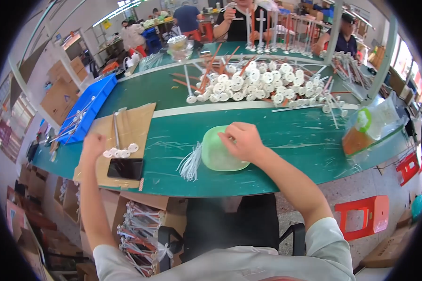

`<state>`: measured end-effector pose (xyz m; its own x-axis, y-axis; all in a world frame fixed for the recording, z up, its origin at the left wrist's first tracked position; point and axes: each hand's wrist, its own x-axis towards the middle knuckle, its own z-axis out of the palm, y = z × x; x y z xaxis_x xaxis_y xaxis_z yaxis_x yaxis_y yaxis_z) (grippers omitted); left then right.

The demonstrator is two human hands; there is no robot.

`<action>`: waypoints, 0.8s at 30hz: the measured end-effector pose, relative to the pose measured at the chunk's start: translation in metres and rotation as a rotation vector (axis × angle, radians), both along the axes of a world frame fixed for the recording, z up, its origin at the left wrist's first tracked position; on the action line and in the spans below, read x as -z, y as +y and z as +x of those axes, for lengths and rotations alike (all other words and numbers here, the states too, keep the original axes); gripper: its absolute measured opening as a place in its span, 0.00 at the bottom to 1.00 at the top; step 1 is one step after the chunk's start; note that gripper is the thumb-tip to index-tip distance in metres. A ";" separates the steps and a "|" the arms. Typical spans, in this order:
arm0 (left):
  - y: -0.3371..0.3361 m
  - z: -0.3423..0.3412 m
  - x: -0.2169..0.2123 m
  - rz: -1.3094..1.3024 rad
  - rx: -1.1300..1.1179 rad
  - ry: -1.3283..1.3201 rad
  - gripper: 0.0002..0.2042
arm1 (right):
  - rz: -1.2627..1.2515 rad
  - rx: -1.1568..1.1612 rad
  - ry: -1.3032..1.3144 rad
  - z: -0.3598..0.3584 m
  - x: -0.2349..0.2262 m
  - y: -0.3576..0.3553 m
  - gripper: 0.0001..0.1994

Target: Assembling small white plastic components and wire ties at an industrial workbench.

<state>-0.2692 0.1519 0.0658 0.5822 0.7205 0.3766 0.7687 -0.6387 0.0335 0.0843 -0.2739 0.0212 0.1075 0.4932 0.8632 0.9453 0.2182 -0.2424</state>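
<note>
Seen from the head camera, a person in a pale short-sleeved top works seated at a green table [169, 180]. The right grip [244, 143] hovers over or touches the right side of a light-green bowl [212, 154], fingers bent inward; whether it grasps anything cannot be told. The bowl sits near the table's front edge, a bundle of white strips [190, 164] just to its left. The left grip [94, 146] is curled above a cardboard sheet [140, 122], its contents, if any, blurred. Beside it, white discs [122, 153] lie in a short row, below a metal rod [116, 131] and above a black phone [125, 169]. A blue tray [109, 84] stands at left; beyond the bowl, white-ended rods [253, 82] are heaped across the table.
</note>
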 end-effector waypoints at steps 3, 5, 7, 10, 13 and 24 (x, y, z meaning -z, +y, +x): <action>-0.074 0.023 -0.111 0.000 0.198 -0.403 0.21 | 0.012 -0.042 0.019 -0.002 -0.002 0.005 0.13; -0.148 0.052 -0.196 -0.064 0.628 -0.504 0.23 | 0.004 0.014 -0.005 0.012 -0.003 -0.013 0.13; -0.169 0.039 -0.209 -0.166 0.869 -0.789 0.23 | 0.051 -0.010 -0.003 0.010 -0.003 -0.004 0.13; -0.185 0.021 -0.210 -0.142 0.825 -0.811 0.23 | 0.120 0.026 0.015 0.010 -0.008 -0.001 0.13; -0.197 0.006 -0.211 -0.107 0.799 -0.821 0.23 | 0.157 0.083 0.066 0.016 -0.005 -0.004 0.14; -0.222 -0.013 -0.233 0.058 0.774 -0.835 0.22 | 0.128 0.139 0.128 0.025 0.003 -0.005 0.14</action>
<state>-0.2824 -0.0701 0.2985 0.4148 0.2455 0.8762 -0.0812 -0.9491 0.3044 0.1093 -0.2785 0.0186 0.2800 0.3536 0.8925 0.9316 0.1243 -0.3415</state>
